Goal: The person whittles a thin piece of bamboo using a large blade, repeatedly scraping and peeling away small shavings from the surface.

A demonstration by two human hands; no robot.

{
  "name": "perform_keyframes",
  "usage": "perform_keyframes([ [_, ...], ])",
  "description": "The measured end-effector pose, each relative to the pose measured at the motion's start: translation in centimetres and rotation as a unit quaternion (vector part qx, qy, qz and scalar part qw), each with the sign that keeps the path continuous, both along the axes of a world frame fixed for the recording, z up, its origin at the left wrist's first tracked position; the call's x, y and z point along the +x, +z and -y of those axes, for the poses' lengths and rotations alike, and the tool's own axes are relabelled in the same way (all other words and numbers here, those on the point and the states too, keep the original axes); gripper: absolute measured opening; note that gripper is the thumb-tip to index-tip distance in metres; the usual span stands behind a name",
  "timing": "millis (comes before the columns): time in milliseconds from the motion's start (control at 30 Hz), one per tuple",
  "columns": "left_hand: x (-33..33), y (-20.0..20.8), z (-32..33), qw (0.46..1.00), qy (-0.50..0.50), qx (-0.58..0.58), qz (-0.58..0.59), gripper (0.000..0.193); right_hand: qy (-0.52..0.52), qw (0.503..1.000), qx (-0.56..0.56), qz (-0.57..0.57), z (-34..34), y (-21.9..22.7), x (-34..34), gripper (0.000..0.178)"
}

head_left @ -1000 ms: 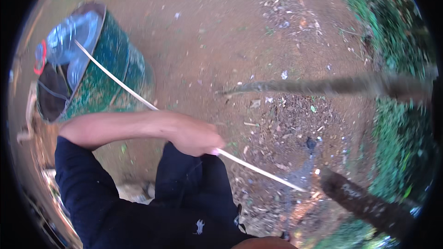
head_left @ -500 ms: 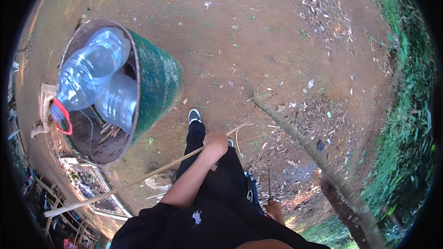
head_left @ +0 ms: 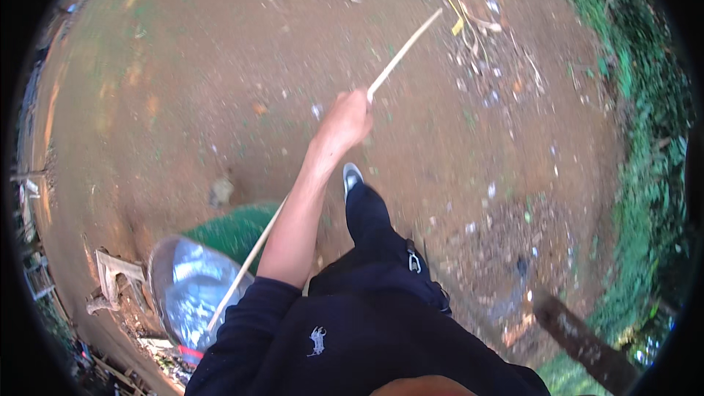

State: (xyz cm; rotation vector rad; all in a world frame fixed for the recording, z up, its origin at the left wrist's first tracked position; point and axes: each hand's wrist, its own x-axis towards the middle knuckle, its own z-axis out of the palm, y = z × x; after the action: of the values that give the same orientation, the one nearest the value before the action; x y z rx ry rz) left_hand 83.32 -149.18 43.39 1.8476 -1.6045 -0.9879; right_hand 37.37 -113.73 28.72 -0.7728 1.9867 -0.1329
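My left hand (head_left: 345, 125) is stretched out ahead, its fingers wrapped round a long, thin pale stick (head_left: 403, 53). The stick runs on past the fist toward the far ground. Its other end passes behind my forearm and over the drum at my left side. My right hand cannot be seen; my body blocks that side. A dark metal clip (head_left: 413, 260) hangs at the right side of my waist.
A green drum (head_left: 238, 229) holding large clear plastic bottles (head_left: 192, 286) is close at my left. Beside it is a wooden stand (head_left: 117, 265). A post (head_left: 587, 345) rises at lower right. Ground litter (head_left: 506, 246) and green plants (head_left: 645, 147) lie to the right.
I have walked forward; the drum and the post have slid back toward the lower edge. My left hand has swung forward with the stick. My right hand, seen before by a dark thin rod, has left view.
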Motion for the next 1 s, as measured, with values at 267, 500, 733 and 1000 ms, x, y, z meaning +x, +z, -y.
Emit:
perform_keyframes([
  [267,16.3,2.8,17.7,0.984,0.063,-0.006,-0.167,0.025,0.239,0.915,-0.318,-0.07,46.3,7.2,22.0,0.043],
  [500,27.1,3.5,36.2,0.942,0.035,-0.017,-0.332,0.027,0.403,0.78,-0.479,-0.014,76.5,15.8,49.5,0.051],
  [733,40.8,5.3,57.1,0.956,-0.016,0.015,-0.292,0.03,0.408,0.698,-0.571,-0.142,99.2,16.2,62.9,0.059],
  [1000,55.5,4.0,73.3,0.969,-0.004,-0.012,-0.246,0.027,0.309,0.797,-0.516,-0.053,120.6,13.7,74.8,0.058],
])
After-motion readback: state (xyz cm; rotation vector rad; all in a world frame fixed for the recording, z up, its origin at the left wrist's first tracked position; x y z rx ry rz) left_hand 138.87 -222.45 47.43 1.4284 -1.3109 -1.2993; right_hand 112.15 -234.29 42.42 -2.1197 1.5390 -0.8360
